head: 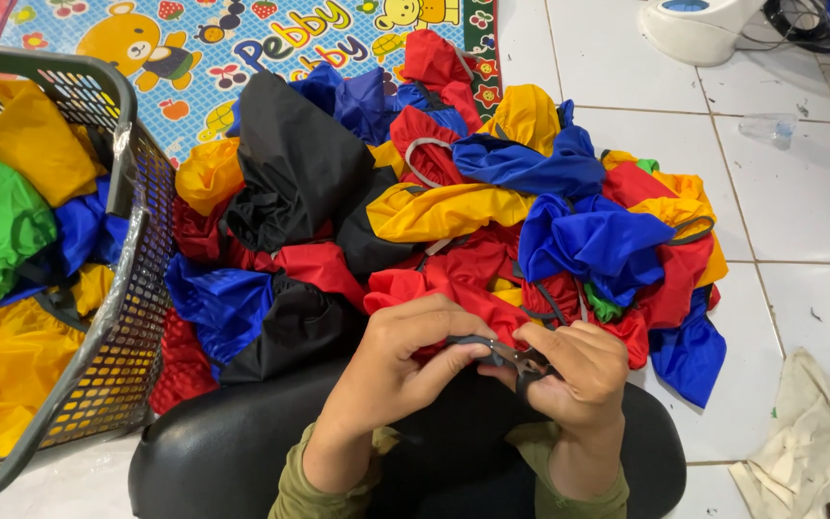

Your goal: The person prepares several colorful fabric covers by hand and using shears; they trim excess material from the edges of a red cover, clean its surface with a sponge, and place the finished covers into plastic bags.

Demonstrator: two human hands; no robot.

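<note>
Low in the middle of the view, my left hand (398, 358) and my right hand (573, 367) meet over my lap. Both pinch a thin dark strap (503, 354) that belongs to a black cloth piece (463, 432) lying across my knees. My left thumb and forefinger hold the strap's left end, while my right fingers curl round its right end. Just beyond my hands lies a big heap of red, blue, yellow and black fabric pieces (453, 207) on the floor.
A dark plastic laundry basket (132, 288) at the left holds yellow, green and blue fabric. A colourful play mat (242, 43) lies behind the heap. White floor tiles (809, 202) spread to the right, with a cream cloth (814, 447) and a white appliance (698, 27).
</note>
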